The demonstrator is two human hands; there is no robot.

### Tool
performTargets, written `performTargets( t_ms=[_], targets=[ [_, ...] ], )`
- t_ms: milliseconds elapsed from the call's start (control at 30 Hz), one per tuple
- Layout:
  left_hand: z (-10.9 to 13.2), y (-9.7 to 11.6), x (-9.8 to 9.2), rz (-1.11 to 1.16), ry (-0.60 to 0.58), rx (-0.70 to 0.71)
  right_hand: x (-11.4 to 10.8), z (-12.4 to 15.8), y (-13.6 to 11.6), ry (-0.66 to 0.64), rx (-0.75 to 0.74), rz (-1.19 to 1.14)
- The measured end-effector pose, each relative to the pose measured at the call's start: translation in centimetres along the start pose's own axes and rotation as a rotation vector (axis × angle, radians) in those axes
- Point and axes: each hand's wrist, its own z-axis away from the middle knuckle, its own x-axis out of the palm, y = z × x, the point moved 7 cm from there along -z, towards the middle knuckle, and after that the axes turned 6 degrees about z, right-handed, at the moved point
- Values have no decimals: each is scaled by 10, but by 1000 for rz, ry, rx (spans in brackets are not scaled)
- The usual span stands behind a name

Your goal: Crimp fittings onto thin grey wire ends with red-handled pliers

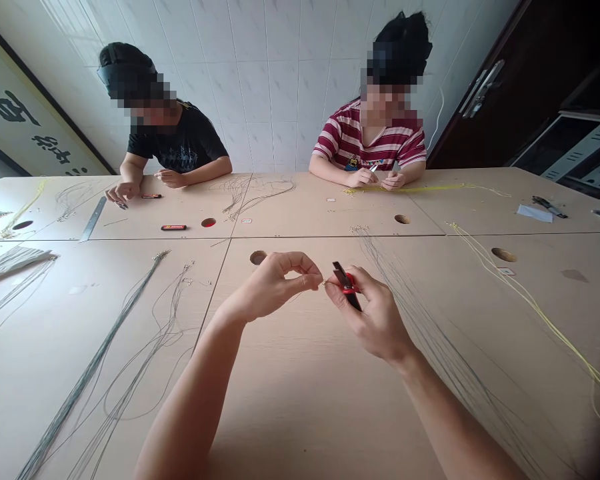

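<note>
My left hand (275,283) is raised above the middle of the table, thumb and forefinger pinched on the end of a thin wire (300,293). A tiny gold-coloured tip (324,283) shows where the fingertips of both hands meet. My right hand (373,313) is closed around a black-and-red hand tool (349,287), its black end pointing up and away; its exact kind is unclear. Right thumb and forefinger come together close to the wire tip. To the right of my right hand, a bundle of thin grey wires (410,313) stretches across the table.
Grey-green wires (115,340) and looser wires (150,353) lie at left, yellow wires (535,300) at right. Two people sit opposite, their hands (123,193) on the table. A red-and-black stick-like object (173,227), a metal ruler (94,219) and round holes (504,255) are also there.
</note>
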Motion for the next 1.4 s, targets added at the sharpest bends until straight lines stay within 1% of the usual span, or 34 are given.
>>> performTargets(
  t_ms=[167, 300, 467, 567, 767, 933, 1233, 1400],
  targets=[
    [-1, -2, 3, 10, -5, 3, 1, 0, 0, -7, -4, -1],
    [-2, -2, 3, 20, 6, 16, 1, -1, 1, -31, 27, -39],
    [-3, -6, -1, 43, 40, -29, -2, -1, 2, -37, 63, -70],
    [-2, -6, -3, 36, 52, -33, -2, -1, 1, -62, 77, -105],
    [-2, -2, 2, 61, 11, 11, 1, 0, 0, -115, 93, -170],
    [-1, 0, 3, 31, -20, 22, 2, 0, 0, -124, 94, -197],
    [-2, 2, 5, 6, -9, 61, 1, -1, -1, -100, 81, -182],
    [-3, -1, 9, 57, -7, 60, 3, 0, 0, -115, 99, -230]
  ],
)
